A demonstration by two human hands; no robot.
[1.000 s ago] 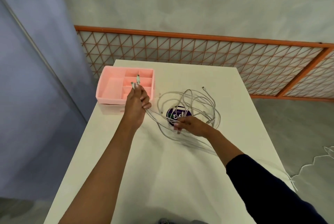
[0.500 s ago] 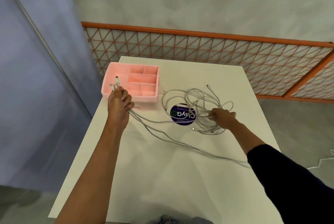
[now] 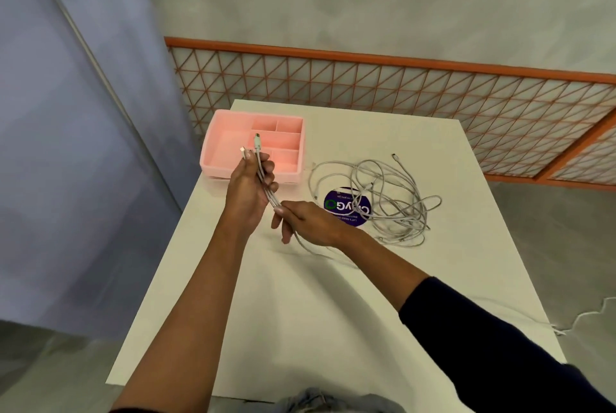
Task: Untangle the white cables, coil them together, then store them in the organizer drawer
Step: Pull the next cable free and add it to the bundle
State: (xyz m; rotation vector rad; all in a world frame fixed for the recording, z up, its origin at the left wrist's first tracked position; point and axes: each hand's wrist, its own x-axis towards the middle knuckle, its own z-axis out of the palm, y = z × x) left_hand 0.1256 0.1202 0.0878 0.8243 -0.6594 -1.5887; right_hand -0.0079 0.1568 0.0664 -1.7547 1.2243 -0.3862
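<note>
While the left hand [image 3: 248, 194] clamps the white cables [image 3: 268, 190] by their plug ends just before the pink organizer drawer [image 3: 208, 159], the right hand [image 3: 311, 221] pinches them alongside; its grip should slide slowly toward the tangle right of the drawer.

The right arm wears a long sleeve [image 3: 500, 356] of dark navy cloth, plain and unmarked, fitting loosely. Its edge lies partway along the forearm, so the wrist and the right hand [image 3: 310, 219] are bare. The left arm [image 3: 200, 296] is bare along all of its visible length, down to the left hand [image 3: 248, 189]. At the bottom edge of the view, a creased fold of faded blue-grey denim [image 3: 320, 399] shows.
</note>
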